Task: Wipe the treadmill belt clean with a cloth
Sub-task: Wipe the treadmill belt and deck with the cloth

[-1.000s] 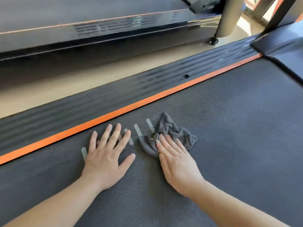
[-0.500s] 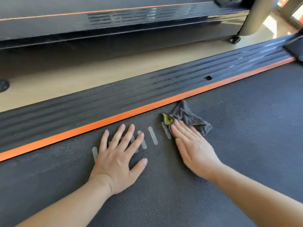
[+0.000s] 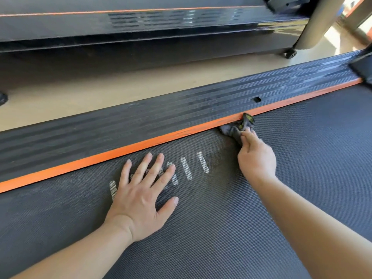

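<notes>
The dark textured treadmill belt [image 3: 231,228] fills the lower half of the view. A small grey cloth [image 3: 233,128] with a yellow-green patch lies bunched at the belt's far edge, touching the orange stripe [image 3: 141,147]. My right hand [image 3: 255,158] grips the cloth with curled fingers. My left hand [image 3: 143,195] lies flat on the belt with fingers spread, partly covering several pale dash marks [image 3: 186,168].
Beyond the orange stripe runs a black ribbed side rail [image 3: 120,125], then a strip of beige floor [image 3: 100,91]. A second treadmill [image 3: 141,27] stands behind it, with a grey upright post [image 3: 316,23] and a small wheel [image 3: 289,53] at the right.
My right hand has pushed the cloth up and right to the orange stripe, and its fingers have curled round the cloth. The left hand stays flat in place.
</notes>
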